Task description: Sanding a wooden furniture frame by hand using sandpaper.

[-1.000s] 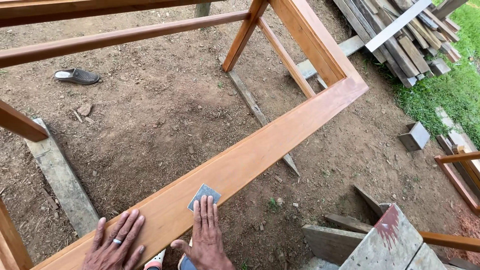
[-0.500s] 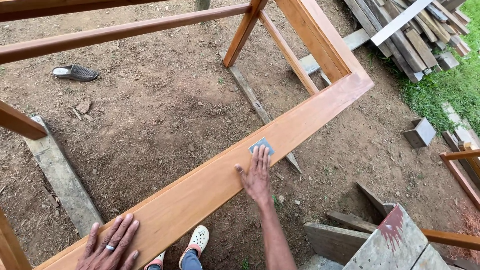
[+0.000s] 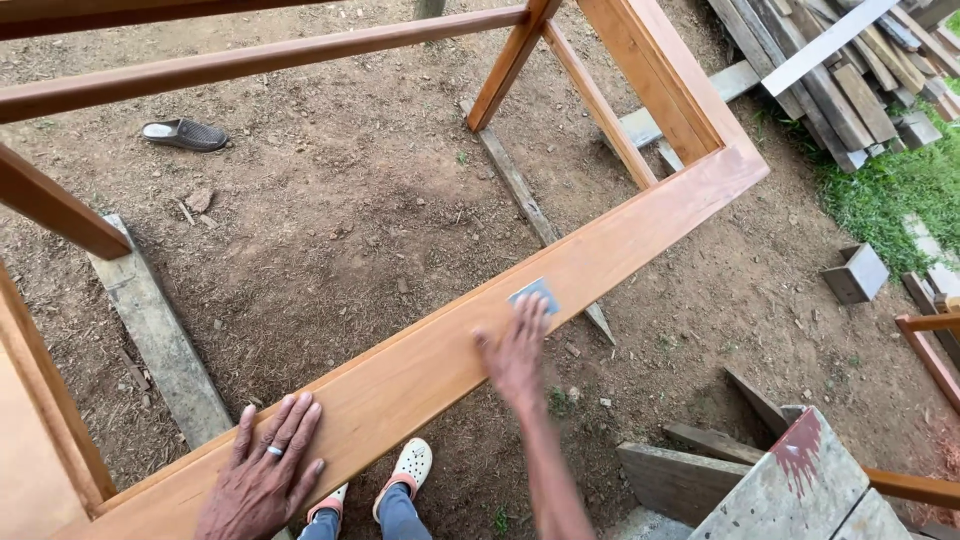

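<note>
The left hand (image 3: 262,478), wearing 1 ring, is lying flat with fingers spread on the near end of the wooden beam (image 3: 560,275), gripping nothing. Farther along, the right hand (image 3: 515,350), blurred, is pressing a grey sandpaper sheet (image 3: 533,293) against the beam with open fingers.

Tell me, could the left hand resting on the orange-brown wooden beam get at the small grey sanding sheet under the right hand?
Probably yes. The left hand lies flat on the orange-brown wooden beam, whose bare top runs unobstructed to the small grey sanding sheet; only the right hand covers it.
</note>
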